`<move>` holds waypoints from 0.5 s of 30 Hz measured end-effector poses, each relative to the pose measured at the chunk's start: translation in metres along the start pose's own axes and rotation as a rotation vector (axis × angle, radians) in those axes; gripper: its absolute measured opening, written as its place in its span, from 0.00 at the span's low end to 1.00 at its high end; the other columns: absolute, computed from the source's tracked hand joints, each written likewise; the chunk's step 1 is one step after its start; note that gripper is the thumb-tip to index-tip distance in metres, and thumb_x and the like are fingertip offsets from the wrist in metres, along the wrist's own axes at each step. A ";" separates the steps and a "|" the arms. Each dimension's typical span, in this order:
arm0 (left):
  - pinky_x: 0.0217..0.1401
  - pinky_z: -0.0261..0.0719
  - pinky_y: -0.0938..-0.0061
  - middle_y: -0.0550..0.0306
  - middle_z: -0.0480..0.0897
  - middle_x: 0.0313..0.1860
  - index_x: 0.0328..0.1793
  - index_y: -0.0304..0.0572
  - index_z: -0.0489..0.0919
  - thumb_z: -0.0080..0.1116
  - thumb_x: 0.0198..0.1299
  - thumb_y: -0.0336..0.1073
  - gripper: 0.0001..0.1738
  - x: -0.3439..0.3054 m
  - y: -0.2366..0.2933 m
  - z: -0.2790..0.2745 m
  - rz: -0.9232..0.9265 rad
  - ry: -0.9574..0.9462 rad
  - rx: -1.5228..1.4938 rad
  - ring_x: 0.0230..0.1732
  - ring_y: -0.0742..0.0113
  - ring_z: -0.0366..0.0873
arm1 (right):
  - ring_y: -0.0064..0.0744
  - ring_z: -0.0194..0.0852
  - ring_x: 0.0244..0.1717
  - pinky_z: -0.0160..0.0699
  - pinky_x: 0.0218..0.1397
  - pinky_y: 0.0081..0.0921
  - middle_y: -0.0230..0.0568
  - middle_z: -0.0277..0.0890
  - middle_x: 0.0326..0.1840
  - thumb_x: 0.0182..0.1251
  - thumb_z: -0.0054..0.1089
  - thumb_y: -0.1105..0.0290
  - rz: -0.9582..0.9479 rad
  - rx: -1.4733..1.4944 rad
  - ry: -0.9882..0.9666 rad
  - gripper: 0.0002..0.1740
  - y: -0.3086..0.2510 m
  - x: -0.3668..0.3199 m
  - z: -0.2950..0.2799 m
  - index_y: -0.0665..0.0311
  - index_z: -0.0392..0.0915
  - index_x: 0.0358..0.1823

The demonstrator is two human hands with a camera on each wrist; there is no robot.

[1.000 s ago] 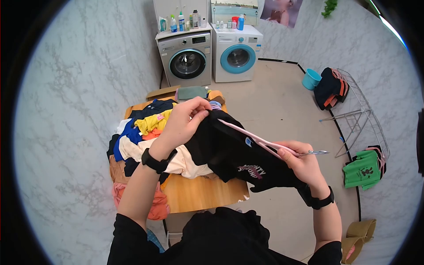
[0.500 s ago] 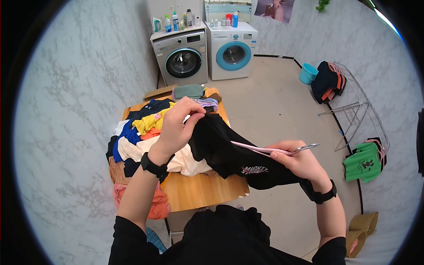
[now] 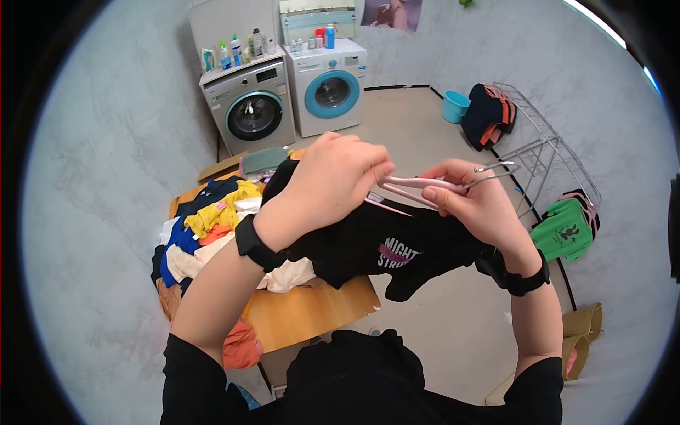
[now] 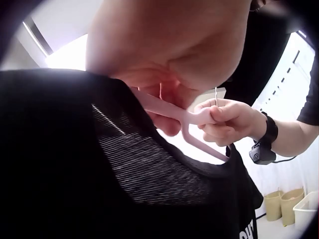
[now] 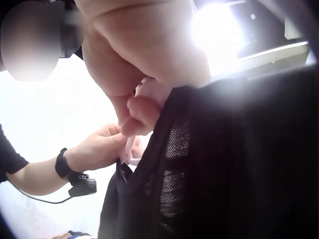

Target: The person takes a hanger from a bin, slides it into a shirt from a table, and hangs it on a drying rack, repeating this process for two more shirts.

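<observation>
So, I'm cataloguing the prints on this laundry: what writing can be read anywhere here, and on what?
"MIGHT" above "STR": black T-shirt, the rest of each word out of sight.
Green T-shirt: a dark figure print, any lettering too small to read.
Bottles and washing machines: labels and panels too small to read.
Pink hanger: no writing seen.

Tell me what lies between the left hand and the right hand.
The pink hanger bridges the gap from left hand to right hand, with the black T-shirt draped below; the head view shows it best.
</observation>
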State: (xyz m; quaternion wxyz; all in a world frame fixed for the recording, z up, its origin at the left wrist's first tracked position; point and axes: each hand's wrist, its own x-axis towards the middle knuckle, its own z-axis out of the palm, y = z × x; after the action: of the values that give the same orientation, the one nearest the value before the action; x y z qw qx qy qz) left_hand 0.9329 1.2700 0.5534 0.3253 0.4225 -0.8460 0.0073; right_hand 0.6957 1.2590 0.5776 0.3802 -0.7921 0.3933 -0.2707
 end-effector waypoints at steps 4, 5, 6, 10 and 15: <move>0.35 0.75 0.59 0.49 0.81 0.24 0.38 0.43 0.80 0.52 0.68 0.42 0.12 0.042 0.005 0.007 -0.083 -0.036 -0.326 0.31 0.49 0.80 | 0.15 0.68 0.27 0.69 0.30 0.18 0.31 0.73 0.23 0.65 0.65 0.71 -0.057 0.045 0.226 0.08 0.003 -0.024 -0.032 0.69 0.79 0.40; 0.35 0.75 0.59 0.49 0.81 0.24 0.38 0.43 0.80 0.52 0.68 0.42 0.12 0.052 0.011 0.012 -0.048 -0.047 -0.350 0.31 0.49 0.80 | 0.19 0.69 0.26 0.69 0.30 0.20 0.34 0.73 0.23 0.64 0.66 0.73 -0.090 -0.164 0.357 0.08 0.008 -0.030 -0.034 0.70 0.78 0.39; 0.36 0.75 0.59 0.50 0.81 0.25 0.39 0.43 0.80 0.52 0.68 0.43 0.13 0.062 0.020 0.019 -0.040 -0.176 -0.357 0.32 0.49 0.80 | 0.19 0.69 0.26 0.69 0.30 0.20 0.34 0.73 0.23 0.64 0.66 0.73 -0.060 -0.182 0.391 0.08 0.010 -0.037 -0.039 0.70 0.78 0.39; 0.37 0.75 0.61 0.53 0.81 0.29 0.39 0.45 0.81 0.53 0.67 0.45 0.13 0.096 0.035 0.069 0.167 -0.221 -0.292 0.34 0.50 0.79 | 0.28 0.73 0.28 0.73 0.34 0.23 0.38 0.78 0.27 0.62 0.67 0.74 -0.083 -0.373 0.514 0.10 0.023 -0.077 -0.071 0.70 0.77 0.42; 0.35 0.73 0.65 0.52 0.80 0.29 0.38 0.44 0.82 0.55 0.65 0.41 0.10 0.126 0.052 0.118 0.122 -0.169 -0.398 0.32 0.53 0.78 | 0.30 0.78 0.39 0.76 0.47 0.25 0.38 0.82 0.37 0.57 0.69 0.75 0.016 -0.545 0.769 0.13 0.081 -0.178 -0.127 0.68 0.80 0.44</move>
State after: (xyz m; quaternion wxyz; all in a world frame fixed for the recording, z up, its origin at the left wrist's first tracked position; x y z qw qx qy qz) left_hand 0.7771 1.1795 0.5442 0.3291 0.2970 -0.8790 -0.1758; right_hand 0.4725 1.3245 0.5604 -0.0128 -0.7022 0.5684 -0.4285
